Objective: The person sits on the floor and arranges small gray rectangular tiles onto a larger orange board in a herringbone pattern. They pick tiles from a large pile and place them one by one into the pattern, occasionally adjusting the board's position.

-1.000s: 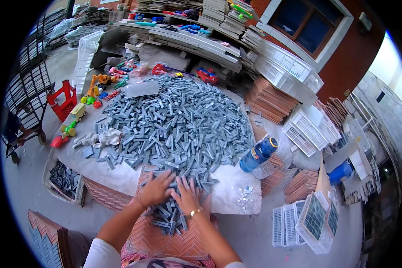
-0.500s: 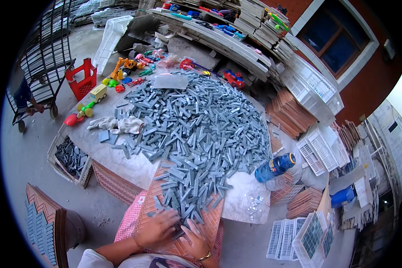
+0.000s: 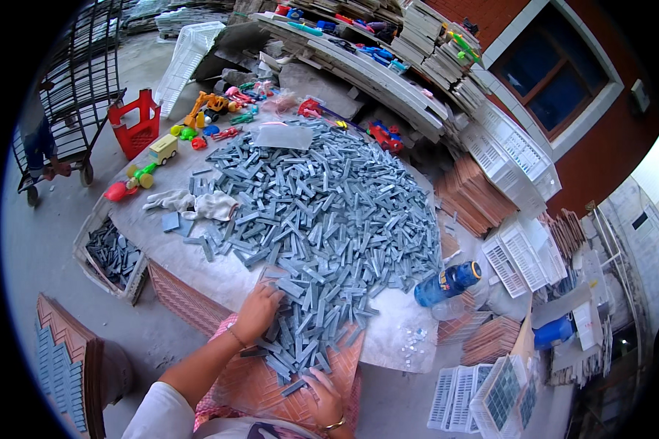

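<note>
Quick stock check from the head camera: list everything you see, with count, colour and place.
grey tile strips: large heap, too many to count, across the table
terracotta grid tray: one, under the hands at the near edge
blue water bottle: one, lying right of the heap
cloth gloves: whitish, count unclear, left of the heap
plastic toys: several, mixed colours, far left of the table
white crates: several, stacked right
crate of grey pieces: one, left floor
left hand: on the strips
right hand: at the heap's near edge
</note>
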`<action>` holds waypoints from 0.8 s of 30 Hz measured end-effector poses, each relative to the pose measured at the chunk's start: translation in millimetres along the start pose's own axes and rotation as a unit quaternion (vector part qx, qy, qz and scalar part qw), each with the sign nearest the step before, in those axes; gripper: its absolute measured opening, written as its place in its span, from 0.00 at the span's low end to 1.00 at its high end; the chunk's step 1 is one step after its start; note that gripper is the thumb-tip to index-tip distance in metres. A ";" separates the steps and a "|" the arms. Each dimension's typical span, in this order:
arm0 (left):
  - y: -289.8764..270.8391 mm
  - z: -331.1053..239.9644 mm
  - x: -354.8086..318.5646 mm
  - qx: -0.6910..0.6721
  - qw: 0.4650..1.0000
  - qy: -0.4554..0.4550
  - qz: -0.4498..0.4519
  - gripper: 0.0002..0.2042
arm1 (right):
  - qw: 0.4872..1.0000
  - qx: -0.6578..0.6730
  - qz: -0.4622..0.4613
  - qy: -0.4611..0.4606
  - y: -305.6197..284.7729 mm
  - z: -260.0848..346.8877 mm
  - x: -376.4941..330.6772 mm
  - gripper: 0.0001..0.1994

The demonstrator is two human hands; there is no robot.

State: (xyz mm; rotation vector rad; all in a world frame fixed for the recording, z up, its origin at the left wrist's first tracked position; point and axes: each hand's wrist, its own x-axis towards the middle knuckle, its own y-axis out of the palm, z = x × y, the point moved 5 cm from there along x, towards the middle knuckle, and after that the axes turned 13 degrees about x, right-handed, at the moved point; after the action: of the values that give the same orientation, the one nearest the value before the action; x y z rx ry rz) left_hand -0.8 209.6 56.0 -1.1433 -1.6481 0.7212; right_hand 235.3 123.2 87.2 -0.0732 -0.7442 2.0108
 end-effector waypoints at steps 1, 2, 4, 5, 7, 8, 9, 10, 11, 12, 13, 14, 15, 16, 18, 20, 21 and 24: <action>3.5 1.2 3.7 0.017 1.000 0.005 0.006 0.10 | 1.000 -0.009 -0.003 0.003 -2.4 0.6 -0.4 0.13; 3.4 0.9 5.3 0.021 1.000 0.006 -0.013 0.08 | 1.000 -0.019 -0.005 0.006 -5.4 2.7 -0.8 0.12; 0.1 -2.4 4.8 0.014 1.000 0.023 -0.014 0.08 | 1.000 -0.024 -0.015 0.008 -8.5 1.5 -4.5 0.12; -3.3 -4.3 3.2 0.012 0.999 0.030 -0.015 0.08 | 1.000 -0.022 -0.018 0.002 -10.7 -2.5 -5.0 0.11; -6.3 -6.2 -1.8 -0.056 0.998 0.021 0.034 0.09 | 0.999 -0.013 -0.032 -0.006 -11.4 -9.6 -6.8 0.11; -7.8 -7.0 -4.9 -0.089 0.994 0.016 0.059 0.09 | 0.999 -0.008 -0.040 -0.008 -11.2 -12.9 -7.4 0.12; -12.4 -8.0 -8.5 -0.094 0.995 0.015 0.042 0.10 | 0.999 -0.004 -0.047 -0.012 -12.8 -11.8 -5.4 0.12; -16.2 -8.5 -14.7 -0.098 0.995 0.013 0.025 0.11 | 0.999 0.001 -0.045 -0.009 -13.8 -10.9 -2.6 0.12; -20.1 -8.3 -21.0 -0.102 0.995 0.012 0.009 0.11 | 0.999 0.007 -0.043 -0.006 -14.9 -9.6 1.9 0.12; -23.7 -4.9 -28.3 -0.113 0.993 -0.001 0.019 0.12 | 0.999 0.013 -0.040 -0.004 -15.4 -7.6 4.1 0.12; -25.7 -1.1 -33.6 -0.126 0.992 -0.010 0.029 0.13 | 0.999 0.015 -0.042 0.001 -15.3 -10.8 3.4 0.12; -27.1 1.4 -37.9 -0.139 0.989 -0.020 0.038 0.14 | 0.999 0.017 -0.044 0.006 -13.9 -16.5 2.9 0.13; -26.4 4.5 -42.5 -0.155 0.985 -0.045 0.056 0.14 | 0.999 0.020 -0.045 0.012 -12.4 -18.7 2.6 0.13; -25.4 7.0 -46.8 -0.171 0.980 -0.071 0.074 0.15 | 0.999 0.010 -0.040 0.013 -11.0 -19.2 2.1 0.13; -26.5 4.8 -51.3 -0.170 0.978 -0.088 0.080 0.15 | 1.000 -0.006 -0.026 0.013 -9.3 -18.8 5.1 0.14; -30.5 -0.8 -53.7 -0.139 0.986 -0.070 0.056 0.15 | 1.000 -0.014 -0.017 0.006 -10.6 -17.8 6.9 0.15; -30.3 -0.1 -57.9 -0.145 0.985 -0.088 0.040 0.14 | 1.000 -0.018 -0.012 0.003 -10.8 -17.2 6.3 0.15; -30.1 2.2 -67.6 -0.159 0.978 -0.132 0.000 0.14 | 1.000 -0.004 0.001 0.007 -10.6 -22.4 1.1 0.14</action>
State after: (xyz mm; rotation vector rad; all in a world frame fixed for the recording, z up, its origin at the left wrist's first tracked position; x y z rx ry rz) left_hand -7.2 135.8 55.5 -1.3133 -2.0424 0.6462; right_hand 250.5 138.6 74.9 -0.0931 -0.7431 2.0068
